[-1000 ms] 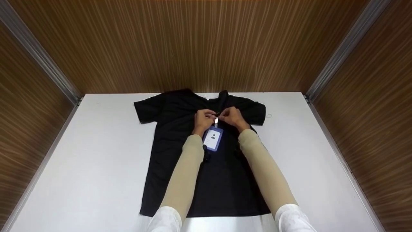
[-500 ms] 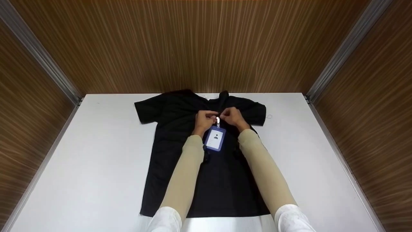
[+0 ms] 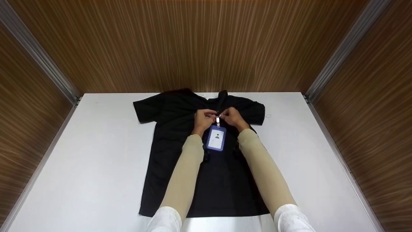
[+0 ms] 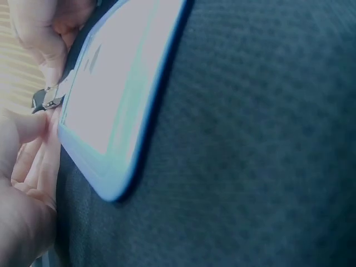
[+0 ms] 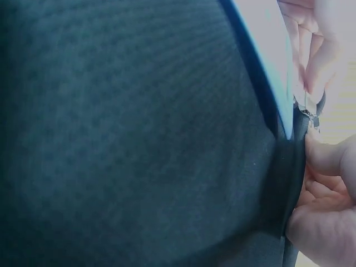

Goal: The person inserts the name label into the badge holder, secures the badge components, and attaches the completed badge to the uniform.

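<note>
A black short-sleeved shirt [image 3: 225,180] lies spread on the white table. On its chest is a blue-framed ID badge [image 3: 216,138] with a white card, hanging from a metal badge clip [image 3: 218,121]. My left hand [image 3: 203,120] pinches the clip from the left; its thumb [image 5: 318,72] lies against the metal in the right wrist view. From the other side, my right hand [image 3: 233,116] pinches the shirt's fabric right beside the clip, thumb tip [image 5: 316,149] close to the clip's end. The clip's jaws are partly hidden between the fingers.
Wood-grain panels [image 3: 206,45] rise behind the table [image 3: 96,154] and on both sides, with metal strips at the corners. A small thin loop [image 3: 268,116] lies by the right sleeve. Dark wrist cameras sit under both forearms.
The badge has swung slightly to the right and hangs straighter. Fingers of both hands have shifted a little around the clip; the arms stay in place.
</note>
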{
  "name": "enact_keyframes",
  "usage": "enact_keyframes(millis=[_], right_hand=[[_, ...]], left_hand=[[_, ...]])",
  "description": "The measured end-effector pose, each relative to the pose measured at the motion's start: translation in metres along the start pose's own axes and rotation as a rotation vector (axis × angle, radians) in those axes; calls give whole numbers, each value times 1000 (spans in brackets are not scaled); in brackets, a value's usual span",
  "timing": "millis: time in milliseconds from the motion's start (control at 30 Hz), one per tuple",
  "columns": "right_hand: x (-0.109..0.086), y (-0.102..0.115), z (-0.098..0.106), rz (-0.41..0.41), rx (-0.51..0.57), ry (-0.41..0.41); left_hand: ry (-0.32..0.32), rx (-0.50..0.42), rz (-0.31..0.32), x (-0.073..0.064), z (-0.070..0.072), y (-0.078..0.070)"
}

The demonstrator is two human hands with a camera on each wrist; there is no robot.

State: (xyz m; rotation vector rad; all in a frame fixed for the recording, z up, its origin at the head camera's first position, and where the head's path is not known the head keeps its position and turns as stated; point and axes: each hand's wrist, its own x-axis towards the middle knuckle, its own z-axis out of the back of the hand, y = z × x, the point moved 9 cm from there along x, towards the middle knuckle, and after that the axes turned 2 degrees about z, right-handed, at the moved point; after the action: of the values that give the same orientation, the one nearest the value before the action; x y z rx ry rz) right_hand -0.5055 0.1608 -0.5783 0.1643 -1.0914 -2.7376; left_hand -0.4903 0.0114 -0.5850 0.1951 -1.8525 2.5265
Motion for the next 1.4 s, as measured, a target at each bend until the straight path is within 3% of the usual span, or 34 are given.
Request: enact_keyframes(millis=[400, 633, 833, 1200, 1400], right_hand=[[0, 2, -2, -32, -6, 7], [0, 2, -2, -10, -28, -6], [1, 2, -3, -3, -50, 1], [2, 0, -5, -30, -87, 22], [3, 0, -5, 0, -100, 1]], left_hand=[[18, -46, 1, 1, -3, 3], [6, 62, -48, -1, -1, -2], [16, 166, -38, 1, -2, -2], [43, 234, -23, 0, -3, -6], [40, 254, -32, 1, -4, -7]])
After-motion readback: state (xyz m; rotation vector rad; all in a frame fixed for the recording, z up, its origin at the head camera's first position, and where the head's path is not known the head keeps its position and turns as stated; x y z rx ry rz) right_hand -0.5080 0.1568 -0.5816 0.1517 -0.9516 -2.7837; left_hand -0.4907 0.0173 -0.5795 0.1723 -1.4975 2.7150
